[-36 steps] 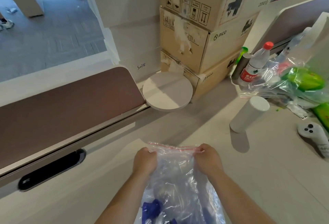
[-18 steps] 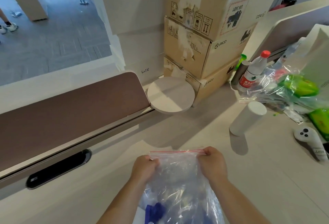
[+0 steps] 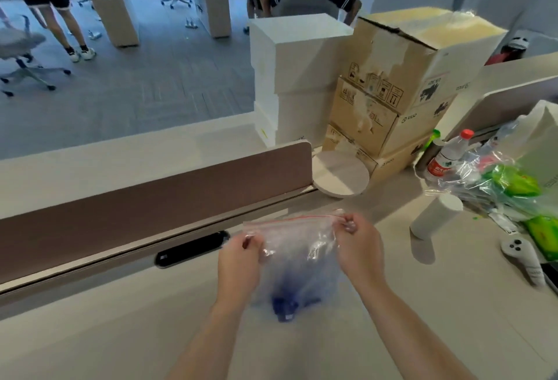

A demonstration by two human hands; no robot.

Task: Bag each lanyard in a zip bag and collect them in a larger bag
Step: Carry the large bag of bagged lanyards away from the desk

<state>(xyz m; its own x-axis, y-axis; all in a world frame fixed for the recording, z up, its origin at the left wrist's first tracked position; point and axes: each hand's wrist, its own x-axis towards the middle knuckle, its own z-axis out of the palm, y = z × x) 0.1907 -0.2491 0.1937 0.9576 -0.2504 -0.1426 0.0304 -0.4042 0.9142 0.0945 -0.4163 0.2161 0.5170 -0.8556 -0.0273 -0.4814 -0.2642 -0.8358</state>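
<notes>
Zip bag [image 3: 297,246]: clear, with a red zip strip along the top. It is at 6 o'clock in the view, over the counter [image 3: 422,319]. Whether its bottom touches the counter, cannot tell.
Contents: blue lanyards [image 3: 285,304] bunched at the bag's bottom. They are blurred, so no count is possible and inner bags cannot be made out.
Left hand [image 3: 238,262]: grip pinched on the bag's top edge at its 9 o'clock corner.
Right hand [image 3: 357,246]: grip pinched on the strip at its 3 o'clock corner.
Zip: sealed or not, cannot tell.
Progress (judgement): likely the larger collecting bag, already loaded. Closing its mouth seems the step in hand. Whether more lanyards wait is not shown.
Surroundings: white cylinder [image 3: 436,216] at 3 o'clock of the bag, with a white controller [image 3: 522,258] beyond it. Bottle [image 3: 447,153] and plastic heap [image 3: 498,186] at 2 o'clock. Cardboard boxes [image 3: 392,92] at 1 o'clock.
</notes>
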